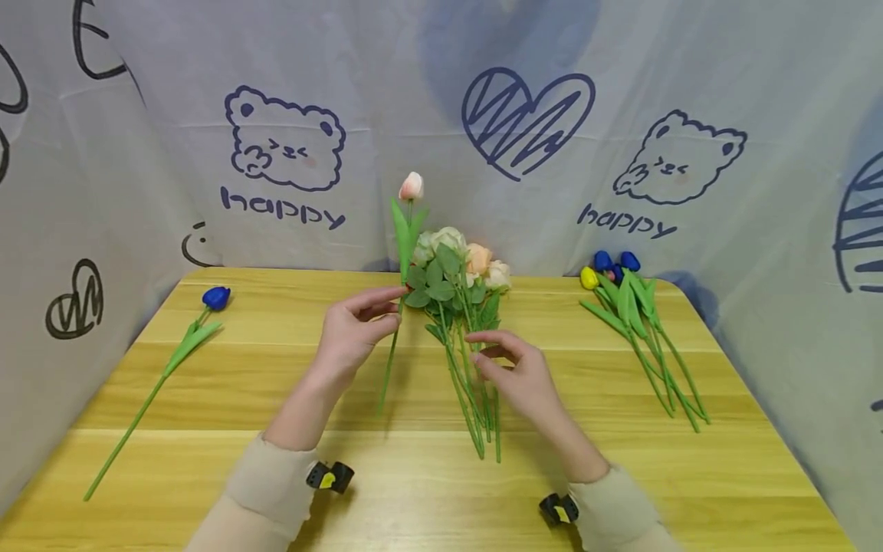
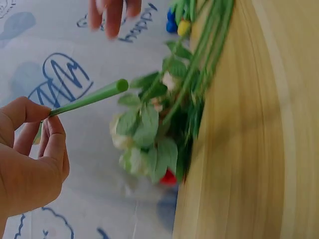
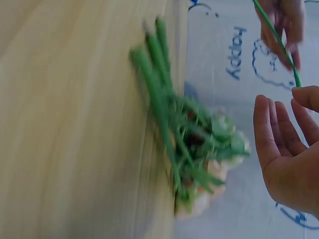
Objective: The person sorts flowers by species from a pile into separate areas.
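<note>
A pale pink tulip (image 1: 411, 187) stands nearly upright, its stem pinched between the thumb and fingers of my left hand (image 1: 355, 328). In the left wrist view the cut end of its green stem (image 2: 94, 97) points out from those fingers. My right hand (image 1: 520, 377) hovers over the stems of a bunch of roses (image 1: 448, 261), fingers loosely bent and nothing held. White and peach blooms top that bunch, which lies on the table; a red bloom (image 2: 168, 177) peeks out in the left wrist view.
A single blue tulip (image 1: 216, 298) lies at the table's left side. On the right lies a group of tulips (image 1: 641, 307) with blue and yellow heads. The wooden table (image 1: 428, 498) meets a printed cloth (image 1: 386, 92) at the back.
</note>
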Demonstrator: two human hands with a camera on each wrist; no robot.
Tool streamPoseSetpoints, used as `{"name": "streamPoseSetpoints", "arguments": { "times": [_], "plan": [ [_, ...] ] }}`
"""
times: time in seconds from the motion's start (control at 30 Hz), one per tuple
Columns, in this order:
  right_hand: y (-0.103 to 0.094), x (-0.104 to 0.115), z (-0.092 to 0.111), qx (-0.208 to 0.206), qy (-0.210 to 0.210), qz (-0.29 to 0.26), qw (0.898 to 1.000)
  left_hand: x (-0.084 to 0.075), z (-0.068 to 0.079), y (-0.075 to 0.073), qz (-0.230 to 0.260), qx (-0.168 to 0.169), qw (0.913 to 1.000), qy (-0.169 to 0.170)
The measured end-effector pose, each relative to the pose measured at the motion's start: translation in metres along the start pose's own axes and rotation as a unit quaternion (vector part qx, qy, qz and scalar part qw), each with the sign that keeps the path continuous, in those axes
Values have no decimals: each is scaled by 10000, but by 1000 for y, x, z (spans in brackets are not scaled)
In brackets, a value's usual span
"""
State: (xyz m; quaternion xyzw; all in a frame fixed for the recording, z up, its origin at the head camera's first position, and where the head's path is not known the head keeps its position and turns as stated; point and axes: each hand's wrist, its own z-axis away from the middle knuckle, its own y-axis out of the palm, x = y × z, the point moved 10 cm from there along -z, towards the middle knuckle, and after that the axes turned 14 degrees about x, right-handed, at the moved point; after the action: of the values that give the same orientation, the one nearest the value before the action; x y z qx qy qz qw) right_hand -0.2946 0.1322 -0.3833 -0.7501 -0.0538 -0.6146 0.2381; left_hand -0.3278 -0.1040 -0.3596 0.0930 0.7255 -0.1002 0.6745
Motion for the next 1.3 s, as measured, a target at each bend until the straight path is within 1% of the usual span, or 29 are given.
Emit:
{"name": "streamPoseSetpoints", "arguments": {
  "times": [0.07,0.2,0.33,0.53,0.77,0.97,1.07,1.3],
  "plan": [
    [13,3,-4,144,31,-7,9999,0,-4,10,171,8,9998,37],
    [36,7,-10,440,-34,-62,9990,3,-10,25,518,-34,9986,36],
    [49,10,-13,495,-127,-321,9982,4,-14,35,733,-134,9972,83],
    [53,11,-16,304,-98,-697,9971,10,-15,40,881,-280,9957,3],
    [56,8,-17,273,11,-918,9954,12,-15,41,986,-336,9946,15],
    [54,3,-16,227,154,-928,9953,11,-15,42,907,-335,9950,242],
    [51,1,-16,199,205,-843,9960,10,-15,43,830,-337,9953,362],
    [45,4,-13,175,61,-633,9978,-1,-12,46,366,-321,9948,894]
  ]
}}
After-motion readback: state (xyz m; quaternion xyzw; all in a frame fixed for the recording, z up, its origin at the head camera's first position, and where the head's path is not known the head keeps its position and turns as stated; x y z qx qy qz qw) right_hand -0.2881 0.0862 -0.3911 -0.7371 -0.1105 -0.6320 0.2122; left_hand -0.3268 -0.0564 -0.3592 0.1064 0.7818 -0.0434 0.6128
